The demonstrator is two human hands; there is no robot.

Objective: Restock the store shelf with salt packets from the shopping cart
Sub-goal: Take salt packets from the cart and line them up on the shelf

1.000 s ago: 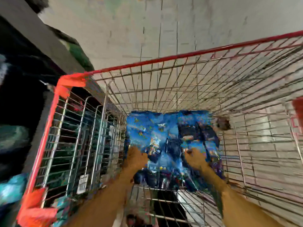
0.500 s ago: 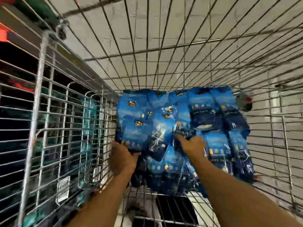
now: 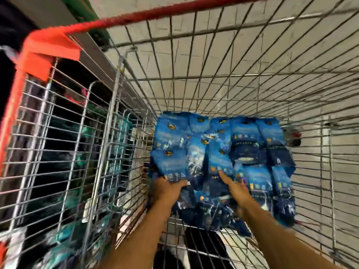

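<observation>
Down in the shopping cart [image 3: 194, 78]: left hand [image 3: 167, 191] gripping a blue salt packet [image 3: 171, 164], right hand [image 3: 236, 188] pressing flat-fingered on the pile [image 3: 252, 152].

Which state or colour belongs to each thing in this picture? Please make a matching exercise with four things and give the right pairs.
Things:
1. left hand
2. right hand
3. salt packets
4. cart rim

States or colours:
A. red, along the top of the wire walls
B. fingers straight, lying flat on a packet
C. blue, heaped on the cart floor
D. thumb curled over the lower edge of a packet, holding it

Pairs: 1-D, 2-B, 3-C, 4-A
</observation>
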